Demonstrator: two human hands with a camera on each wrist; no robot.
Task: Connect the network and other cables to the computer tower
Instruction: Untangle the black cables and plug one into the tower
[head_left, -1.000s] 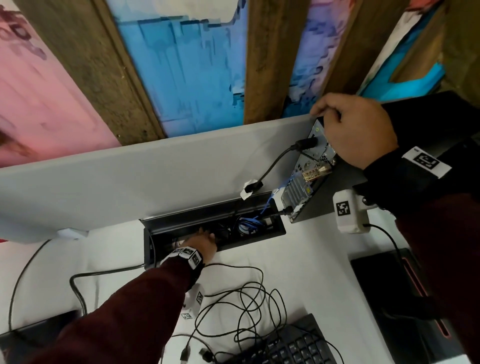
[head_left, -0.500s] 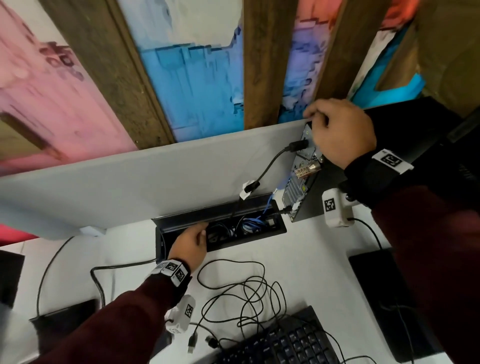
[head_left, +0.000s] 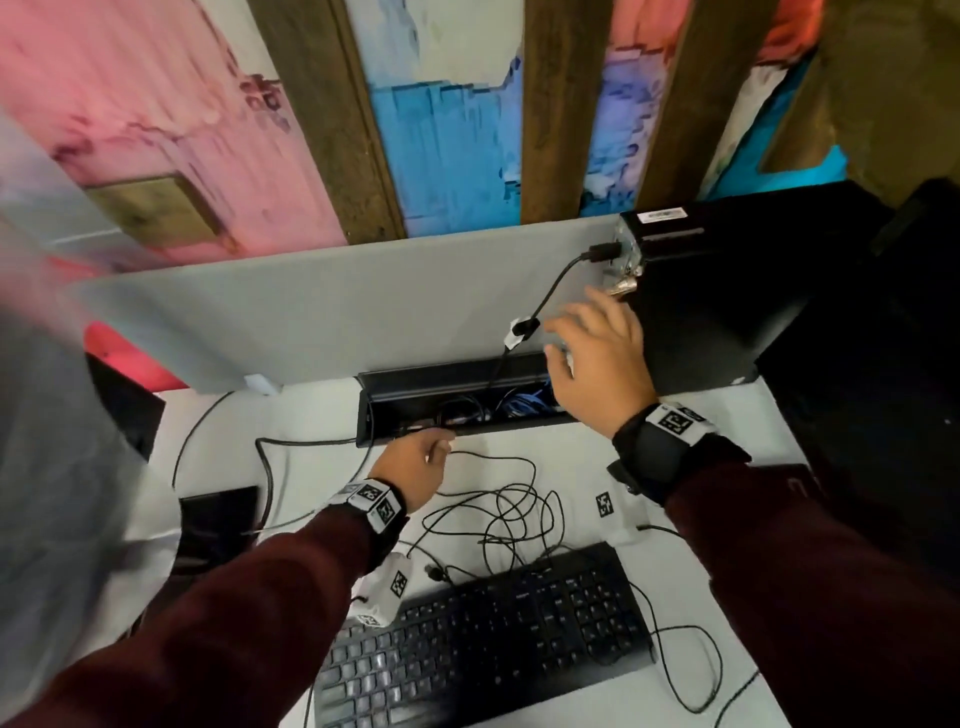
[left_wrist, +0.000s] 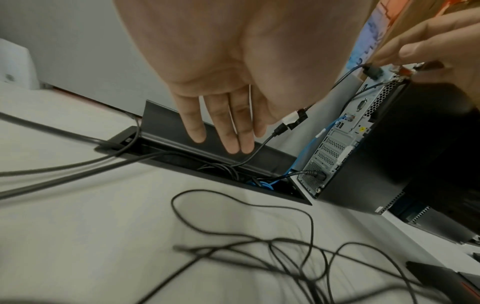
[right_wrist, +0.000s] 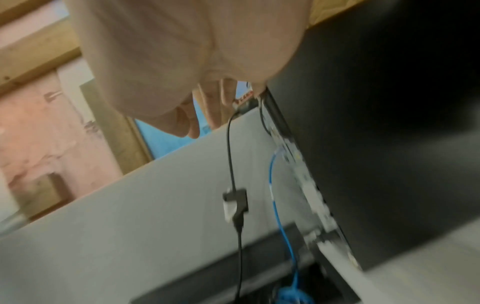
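Currently left hand (head_left: 415, 460) flat, empty, at 6 o'clock of cable tray (head_left: 395, 387); right hand (head_left: 597, 364) spread, empty. Risk: loose desk cables (head_left: 511, 512) snagging, tugging blue network cable (left_wrist: 306, 150) from computer tower (head_left: 722, 296).

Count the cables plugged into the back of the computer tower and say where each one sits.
3: a black cable near the top, a blue network cable midway, a black cable near the bottom. Others may be hidden.

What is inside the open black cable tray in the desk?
Inside the cable tray lie a coiled blue cable and several black cables. Any sockets beneath them cannot be made out, and in the head view the right hand covers the tray's right end.
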